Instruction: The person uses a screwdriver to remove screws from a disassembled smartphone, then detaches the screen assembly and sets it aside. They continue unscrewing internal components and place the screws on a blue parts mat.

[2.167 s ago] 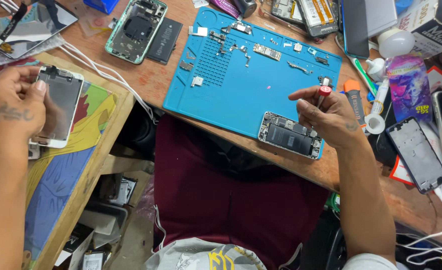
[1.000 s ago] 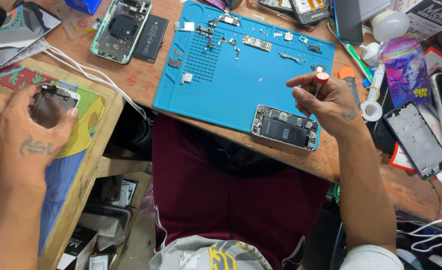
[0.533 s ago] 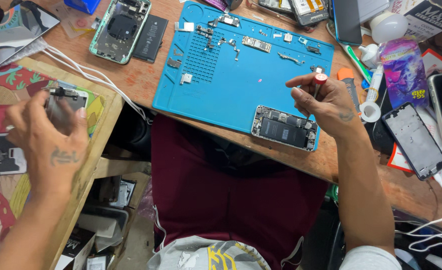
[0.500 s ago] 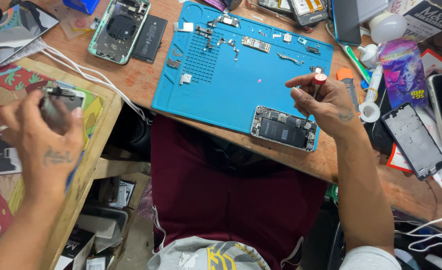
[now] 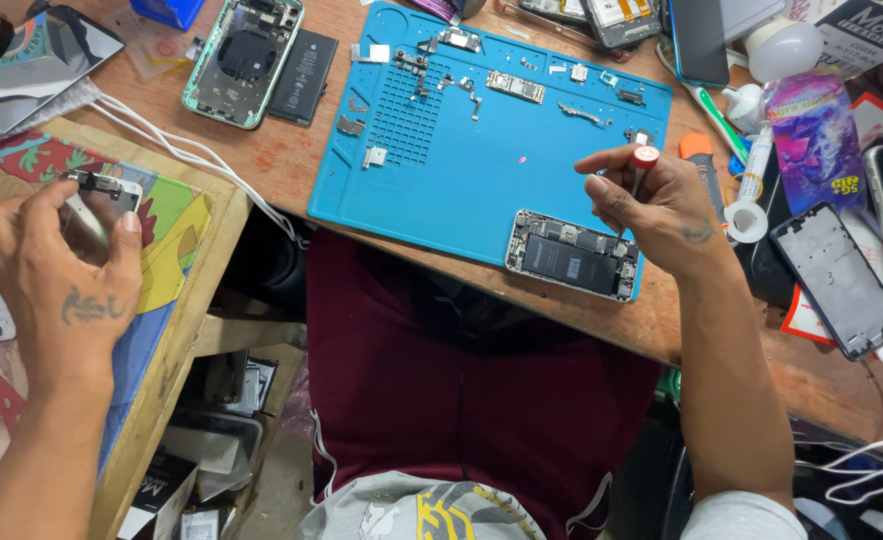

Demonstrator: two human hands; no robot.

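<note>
The right hand (image 5: 662, 205) pinches a thin screwdriver (image 5: 642, 168) with a red cap, its fingers closed round the shaft, just above the far right corner of an opened phone (image 5: 574, 255). That phone lies on the near edge of a blue work mat (image 5: 462, 170), insides up. The left hand (image 5: 47, 265) is over a colourful side table (image 5: 177, 240) on the left, fingers curled round a small white phone part (image 5: 102, 195) held at its edges. Far left of the mat lie a green phone shell (image 5: 244, 60) and a black battery (image 5: 304, 65). Small parts are scattered across the far side of the mat.
</note>
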